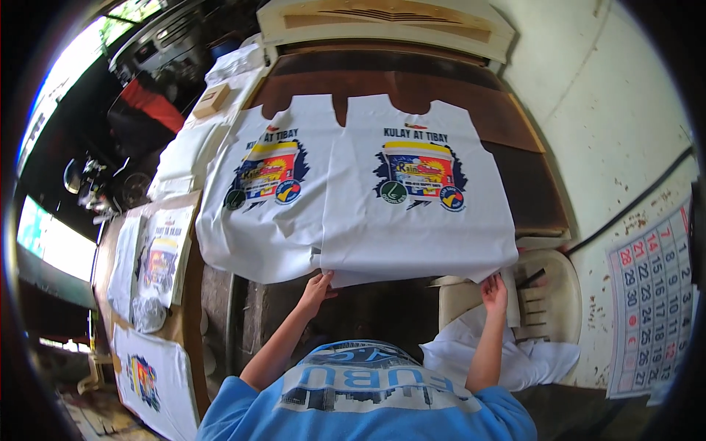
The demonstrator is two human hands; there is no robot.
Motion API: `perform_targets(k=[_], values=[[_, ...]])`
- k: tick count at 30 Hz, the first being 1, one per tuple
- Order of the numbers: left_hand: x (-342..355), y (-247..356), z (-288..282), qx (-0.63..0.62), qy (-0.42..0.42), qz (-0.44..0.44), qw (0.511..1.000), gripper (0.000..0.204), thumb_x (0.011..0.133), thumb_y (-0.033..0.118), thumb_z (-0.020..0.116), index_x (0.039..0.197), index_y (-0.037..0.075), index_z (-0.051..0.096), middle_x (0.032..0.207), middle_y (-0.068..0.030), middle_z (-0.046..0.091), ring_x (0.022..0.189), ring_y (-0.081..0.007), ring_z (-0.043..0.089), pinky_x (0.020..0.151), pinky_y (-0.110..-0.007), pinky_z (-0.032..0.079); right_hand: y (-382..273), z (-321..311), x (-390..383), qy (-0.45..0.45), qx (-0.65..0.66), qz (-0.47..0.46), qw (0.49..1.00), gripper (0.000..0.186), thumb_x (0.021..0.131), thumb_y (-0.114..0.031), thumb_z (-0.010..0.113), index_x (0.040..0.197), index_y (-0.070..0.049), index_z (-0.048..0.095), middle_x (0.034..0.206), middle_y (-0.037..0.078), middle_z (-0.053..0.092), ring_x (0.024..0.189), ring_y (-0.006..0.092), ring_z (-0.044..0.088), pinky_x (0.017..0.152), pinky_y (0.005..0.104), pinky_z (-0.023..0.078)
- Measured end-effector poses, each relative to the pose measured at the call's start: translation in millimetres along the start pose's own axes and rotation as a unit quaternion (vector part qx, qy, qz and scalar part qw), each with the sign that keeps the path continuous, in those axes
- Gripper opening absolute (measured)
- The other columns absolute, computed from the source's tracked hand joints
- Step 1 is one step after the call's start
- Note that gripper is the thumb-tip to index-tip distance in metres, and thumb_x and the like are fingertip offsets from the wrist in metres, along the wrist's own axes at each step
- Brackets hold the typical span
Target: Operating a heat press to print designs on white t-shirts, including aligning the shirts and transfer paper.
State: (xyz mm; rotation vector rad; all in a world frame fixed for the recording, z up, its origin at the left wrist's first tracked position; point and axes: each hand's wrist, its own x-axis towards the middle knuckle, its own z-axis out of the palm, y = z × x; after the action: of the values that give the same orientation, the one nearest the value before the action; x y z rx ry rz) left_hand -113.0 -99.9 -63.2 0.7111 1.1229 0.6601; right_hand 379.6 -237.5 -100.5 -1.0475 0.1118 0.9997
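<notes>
Head view: a white printed cloth panel (415,198), sleeveless-shirt shaped with a scooped neck notch at the far edge, lies flat on a dark brown wooden table (515,125), its near hem hanging just over the table's near edge. The left hand (318,285) pinches the near-left corner of the hem, fingers closed on the fabric; the right hand (494,291) pinches the near-right corner likewise, thumb under, fingers on top as far as can be seen. Both grips are closed on the same panel. A second printed panel (261,195) of the same kind lies just beside it to the left, its right edge tucked under the held one. Judgement on handling: thin, light, limp fabric; it sags wherever unsupported and creases easily, and the coloured paint-bucket print (418,176) at mid-panel may smear if not dry, so holds belong on the plain hem corners, well apart, cloth kept taut between them. Orientation: long axis runs from the person outward, neck notch pointing away, hem toward the body; the print reads upright from the person's side. To the right, a cream plastic chair (548,294) carries loose white cloth (507,353); a wall calendar (651,294) hangs beyond. More printed panels (158,261) rest on a bench at left.
</notes>
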Motion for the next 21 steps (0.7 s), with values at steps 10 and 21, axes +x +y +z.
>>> perform_targets(k=[10, 21], values=[[-42.2, 13.0, 0.1, 0.16, 0.012, 0.057, 0.985, 0.032, 0.089, 0.028, 0.052, 0.105, 0.003, 0.059, 0.085, -0.0013, 0.06, 0.075, -0.0088, 0.054, 0.063, -0.024, 0.048, -26.6, -24.6, 15.0, -0.046, -0.253, 0.012, 0.966, 0.029, 0.082, -0.014, 0.052, 0.111, -0.015, 0.048, 0.101, 0.001, 0.052, 0.091, 0.0192, 0.05, 0.072, 0.0397, 0.043], [-135.6, 130.3, -64.1, 0.021, -0.113, 0.135, 0.984, 0.031, 0.086, 0.025, 0.055, 0.105, 0.0, 0.057, 0.095, -0.0056, 0.061, 0.081, -0.0136, 0.058, 0.072, -0.029, 0.049, -166.4, 110.2, -89.3, -0.256, -0.278, -0.17, 0.91, 0.021, 0.084, -0.013, 0.055, 0.104, -0.01, 0.052, 0.085, -0.001, 0.056, 0.077, 0.011, 0.055, 0.069, 0.024, 0.048]])
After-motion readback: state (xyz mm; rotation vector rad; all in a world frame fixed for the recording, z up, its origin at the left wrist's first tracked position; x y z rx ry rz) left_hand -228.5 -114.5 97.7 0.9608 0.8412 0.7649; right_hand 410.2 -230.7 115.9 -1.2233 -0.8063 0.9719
